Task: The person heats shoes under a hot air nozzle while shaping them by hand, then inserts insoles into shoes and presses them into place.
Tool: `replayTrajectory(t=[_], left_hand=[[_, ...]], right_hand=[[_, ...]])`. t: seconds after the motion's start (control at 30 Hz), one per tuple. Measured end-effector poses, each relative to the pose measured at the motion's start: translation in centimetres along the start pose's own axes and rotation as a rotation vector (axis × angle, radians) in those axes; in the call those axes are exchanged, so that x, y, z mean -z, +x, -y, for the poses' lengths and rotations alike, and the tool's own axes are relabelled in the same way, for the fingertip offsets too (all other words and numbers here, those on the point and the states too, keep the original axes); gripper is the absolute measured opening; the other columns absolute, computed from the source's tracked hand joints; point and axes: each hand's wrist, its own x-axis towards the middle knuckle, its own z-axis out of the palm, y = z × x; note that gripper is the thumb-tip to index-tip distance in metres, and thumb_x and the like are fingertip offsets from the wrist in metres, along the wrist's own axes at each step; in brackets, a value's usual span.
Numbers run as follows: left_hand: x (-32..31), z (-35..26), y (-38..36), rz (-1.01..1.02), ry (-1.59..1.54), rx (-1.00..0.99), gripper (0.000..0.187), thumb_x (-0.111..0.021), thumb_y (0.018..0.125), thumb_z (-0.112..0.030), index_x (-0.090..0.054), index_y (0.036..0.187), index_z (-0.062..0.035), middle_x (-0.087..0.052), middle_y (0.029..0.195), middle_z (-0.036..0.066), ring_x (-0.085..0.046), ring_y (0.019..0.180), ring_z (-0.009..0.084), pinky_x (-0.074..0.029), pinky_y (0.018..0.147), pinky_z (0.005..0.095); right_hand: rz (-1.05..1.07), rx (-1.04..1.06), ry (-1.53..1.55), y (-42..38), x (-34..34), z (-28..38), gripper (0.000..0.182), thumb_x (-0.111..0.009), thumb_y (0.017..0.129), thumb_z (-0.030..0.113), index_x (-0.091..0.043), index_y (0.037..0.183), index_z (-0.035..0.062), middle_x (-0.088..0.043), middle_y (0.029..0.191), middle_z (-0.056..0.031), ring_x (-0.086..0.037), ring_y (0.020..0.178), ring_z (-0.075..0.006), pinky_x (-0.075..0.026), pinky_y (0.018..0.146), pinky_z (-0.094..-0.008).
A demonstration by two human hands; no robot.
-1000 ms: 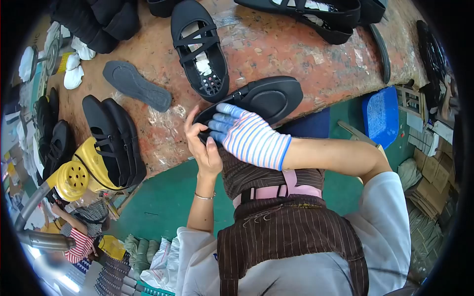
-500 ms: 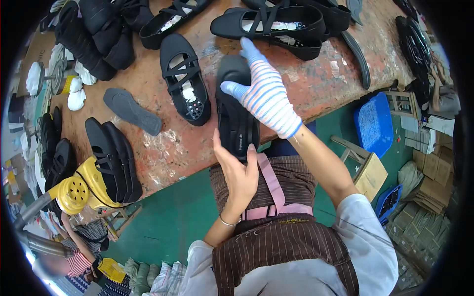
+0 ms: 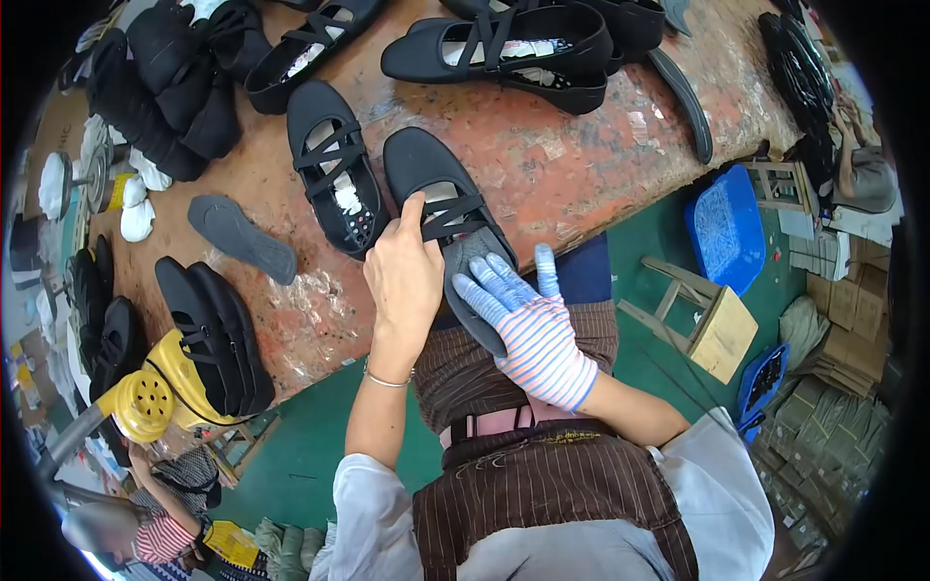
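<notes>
My bare left hand [image 3: 405, 281] grips the side of a black cross-strap shoe [image 3: 426, 167], its index finger at the straps. That shoe lies tilted on the table edge, toe pointing away from me. A grey insole [image 3: 475, 315] is partly inside the shoe at the heel end, its other end sticking out towards me. My right hand, in a striped glove [image 3: 542, 339], holds the insole with its fingers on top; its thumb is hidden. Left of this shoe stands a matching black shoe [image 3: 334, 174]. Another dark insole [image 3: 242, 237] lies farther left.
The worn table [image 3: 601, 174] bears more black shoes [image 3: 504, 48] at the back and a stack [image 3: 218, 339] near a yellow lamp [image 3: 143, 405]. A wooden stool [image 3: 722, 334] and blue basin [image 3: 727, 232] stand right. Other people are at the far left and right.
The shoe now lies upper side up, turned from its sole-up pose. My left hand has moved up to its straps; my right hand has come down, now with a grey insole.
</notes>
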Motion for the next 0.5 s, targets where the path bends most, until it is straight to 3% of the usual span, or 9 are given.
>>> replayTrajectory(t=[0.2, 0.3, 0.33, 0.43, 0.5], left_hand=[[0.8, -1.2, 0.9, 0.078, 0.132, 0.042, 0.034, -0.069, 0.075, -0.006, -0.065, 0.109, -0.0059, -0.069, 0.085, 0.021, -0.067, 0.082, 0.0412, -0.052, 0.073, 0.0462], [1.2, -0.8, 1.7, 0.074, 0.188, -0.112, 0.031, -0.072, 0.072, -0.006, -0.067, 0.103, -0.0059, -0.069, 0.083, 0.018, -0.067, 0.079, 0.0397, -0.053, 0.07, 0.0452], [1.7, -1.3, 1.8, 0.08, 0.213, -0.151, 0.029, -0.073, 0.067, -0.004, -0.067, 0.095, -0.004, -0.066, 0.092, 0.014, -0.065, 0.086, 0.0373, -0.051, 0.073, 0.0434], [1.0, -1.1, 3.2, -0.081, 0.222, -0.561, 0.028, -0.072, 0.062, -0.002, -0.064, 0.089, -0.0029, -0.06, 0.105, 0.013, -0.06, 0.094, 0.0349, -0.049, 0.079, 0.0419], [0.8, -1.3, 3.7, -0.031, 0.118, -0.535, 0.024, -0.068, 0.063, 0.001, -0.06, 0.084, -0.0007, -0.056, 0.11, 0.013, -0.055, 0.102, 0.0337, -0.047, 0.084, 0.0415]], right_hand=[[0.065, 0.026, -0.061, 0.2, -0.5, -0.5, 0.078, -0.077, 0.066, 0.015, -0.049, 0.14, 0.0133, -0.051, 0.139, -0.0148, -0.048, 0.131, -0.0271, -0.006, 0.118, -0.06], [0.091, 0.003, -0.059, 0.4, -0.4, -0.4, 0.076, -0.076, 0.068, 0.016, -0.049, 0.14, 0.0147, -0.052, 0.14, -0.0139, -0.048, 0.132, -0.0263, -0.006, 0.118, -0.0598], [0.094, -0.013, -0.053, 0.6, -0.4, -0.3, 0.075, -0.075, 0.069, 0.016, -0.049, 0.139, 0.0151, -0.052, 0.14, -0.0136, -0.048, 0.132, -0.026, -0.006, 0.118, -0.0597], [0.063, 0.004, -0.071, 0.7, -1.2, -0.6, 0.074, -0.074, 0.07, 0.017, -0.049, 0.139, 0.0154, -0.052, 0.14, -0.0135, -0.047, 0.132, -0.0253, -0.007, 0.118, -0.0596], [0.074, -0.024, -0.027, 0.7, -1.1, -0.4, 0.072, -0.073, 0.069, 0.012, -0.051, 0.138, 0.0168, -0.051, 0.14, -0.0137, -0.047, 0.133, -0.0266, -0.005, 0.117, -0.0613]])
